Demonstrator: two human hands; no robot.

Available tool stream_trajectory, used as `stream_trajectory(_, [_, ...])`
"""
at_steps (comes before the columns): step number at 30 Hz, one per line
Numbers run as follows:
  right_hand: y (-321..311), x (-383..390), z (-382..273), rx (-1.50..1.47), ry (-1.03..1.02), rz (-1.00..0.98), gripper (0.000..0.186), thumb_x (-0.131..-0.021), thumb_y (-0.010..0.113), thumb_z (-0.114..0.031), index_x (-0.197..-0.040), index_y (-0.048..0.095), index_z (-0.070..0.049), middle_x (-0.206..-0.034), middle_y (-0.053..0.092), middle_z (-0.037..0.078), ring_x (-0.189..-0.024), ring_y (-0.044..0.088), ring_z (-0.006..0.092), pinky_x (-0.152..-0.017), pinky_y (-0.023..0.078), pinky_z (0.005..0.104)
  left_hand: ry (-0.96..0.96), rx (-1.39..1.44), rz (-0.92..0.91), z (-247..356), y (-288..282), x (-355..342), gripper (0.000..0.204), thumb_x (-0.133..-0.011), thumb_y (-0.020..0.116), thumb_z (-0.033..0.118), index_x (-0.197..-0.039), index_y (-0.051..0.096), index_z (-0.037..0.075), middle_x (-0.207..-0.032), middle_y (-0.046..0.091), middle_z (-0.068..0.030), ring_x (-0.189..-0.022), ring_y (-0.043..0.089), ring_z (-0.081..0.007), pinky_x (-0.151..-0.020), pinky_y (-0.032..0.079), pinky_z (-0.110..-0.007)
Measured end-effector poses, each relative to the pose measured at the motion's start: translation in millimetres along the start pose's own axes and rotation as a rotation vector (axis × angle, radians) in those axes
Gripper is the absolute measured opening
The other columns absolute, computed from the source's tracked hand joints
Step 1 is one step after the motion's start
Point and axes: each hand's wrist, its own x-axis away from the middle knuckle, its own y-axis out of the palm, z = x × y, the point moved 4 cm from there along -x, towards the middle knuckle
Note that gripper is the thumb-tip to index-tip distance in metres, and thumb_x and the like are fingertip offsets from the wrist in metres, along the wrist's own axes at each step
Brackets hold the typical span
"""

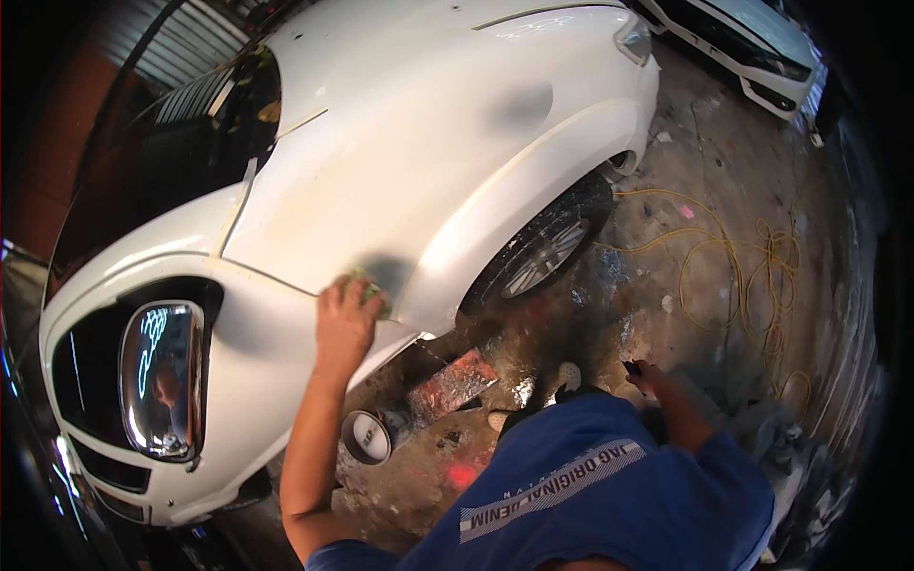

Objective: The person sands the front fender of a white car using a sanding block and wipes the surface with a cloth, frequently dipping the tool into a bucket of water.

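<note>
The white car's (333,181) front fender curves in front of me. My left hand (345,324), arm stretched forward, presses a yellowish-green pad (379,303) against the fender's lower rear part, just behind the wheel arch. A blurred dark patch shows on the paint beside the pad. Off to my right side, near the hip, my right hand (649,379) is closed around a small black object (631,367); its kind is too small to make out.
The front wheel (552,249) sits ahead of my feet. Below the door edge stand an open tin (367,437) and a reddish block (452,388). A yellow hose (733,249) coils over the stained floor at right. A chrome mirror (162,379) juts out left; another white car (743,43) stands far right.
</note>
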Motion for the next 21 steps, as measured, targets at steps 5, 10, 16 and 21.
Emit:
stream_trajectory(5, [28,-17,52,-0.378,0.046,-0.032,0.060,-0.100,0.064,-0.044,-0.148,0.053,-0.010,-0.125,0.068,0.028,-0.119,0.065,0.0455,-0.099,0.051,0.0526,0.045,-0.157,0.289,-27,-89,-129,0.052,-0.077,0.074,0.001,-0.126,0.072,0.020,-0.140,0.060,-0.0086,-0.130,0.052,-0.0384,-0.110,0.044,-0.052])
stream_trajectory(10, [4,-14,37,-0.347,0.062,0.182,0.055,-0.105,0.056,-0.042,-0.148,0.052,-0.008,-0.130,0.065,0.028,-0.120,0.064,0.0458,-0.100,0.050,0.0527,0.038,-0.214,0.014,-49,-59,-144,0.097,-0.067,0.094,0.037,-0.154,0.050,0.026,-0.168,0.031,-0.0147,-0.155,0.022,-0.0474,-0.123,0.021,-0.069])
stream_trajectory(16, [-69,-32,-75,-0.572,-0.381,0.500,0.062,-0.098,0.069,-0.039,-0.147,0.052,-0.006,-0.141,0.058,0.025,-0.128,0.060,0.0398,-0.108,0.047,0.0463,0.035,-0.303,0.054,-52,-54,-161,0.095,-0.058,0.098,0.046,-0.142,0.060,0.024,-0.168,0.032,-0.0159,-0.158,0.018,-0.0463,-0.124,0.014,-0.073])
stream_trajectory(21, [-207,20,-327,-0.702,-0.955,0.727,0.064,-0.094,0.076,-0.039,-0.142,0.053,-0.002,-0.135,0.057,0.023,-0.124,0.060,0.0398,-0.105,0.049,0.0449,0.089,-0.247,0.205,-58,-56,-181,0.053,-0.067,0.093,0.032,-0.109,0.067,0.014,-0.154,0.047,-0.0163,-0.153,0.029,-0.0456,-0.122,0.027,-0.066])
